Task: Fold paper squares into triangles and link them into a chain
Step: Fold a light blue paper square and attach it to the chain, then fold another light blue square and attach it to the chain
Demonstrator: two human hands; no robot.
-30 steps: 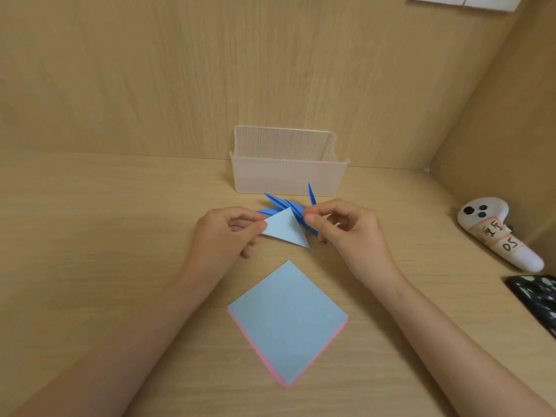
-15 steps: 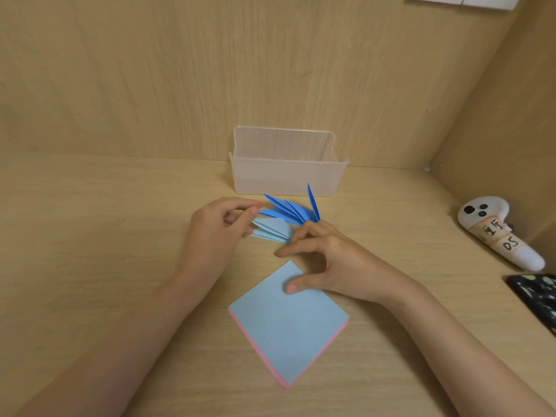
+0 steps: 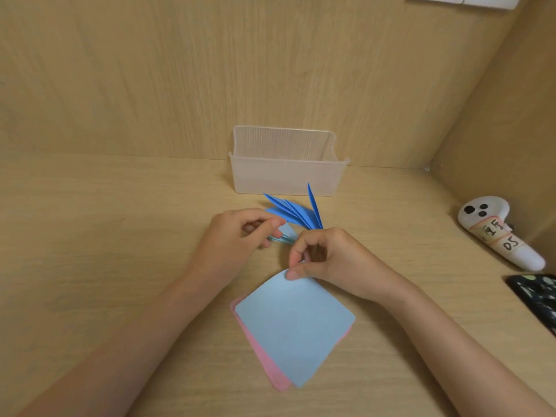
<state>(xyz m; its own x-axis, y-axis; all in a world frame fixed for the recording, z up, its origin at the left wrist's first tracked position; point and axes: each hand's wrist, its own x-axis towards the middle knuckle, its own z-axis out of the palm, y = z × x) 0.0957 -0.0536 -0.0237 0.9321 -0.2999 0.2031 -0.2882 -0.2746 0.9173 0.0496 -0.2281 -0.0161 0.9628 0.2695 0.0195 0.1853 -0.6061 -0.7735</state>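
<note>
A chain of folded triangles [image 3: 293,215], dark blue with a light blue one at its near end, lies in front of the clear box. My left hand [image 3: 237,239] pinches the light blue triangle [image 3: 287,234] at the chain's end. My right hand [image 3: 325,260] pinches the far corner of a light blue paper square [image 3: 293,326] and lifts it off the stack of pink squares [image 3: 261,353], which shows along the left and bottom edges.
A clear ribbed plastic box [image 3: 287,173] stands against the back wall. A white controller [image 3: 499,233] lies at the right, with a dark phone [image 3: 535,299] at the right edge. Wooden walls close the desk at the back and right.
My right hand left the chain, reached to the paper stack and pinched the top light blue square, which has shifted off the pink sheets. My left hand kept hold of the chain's end.
</note>
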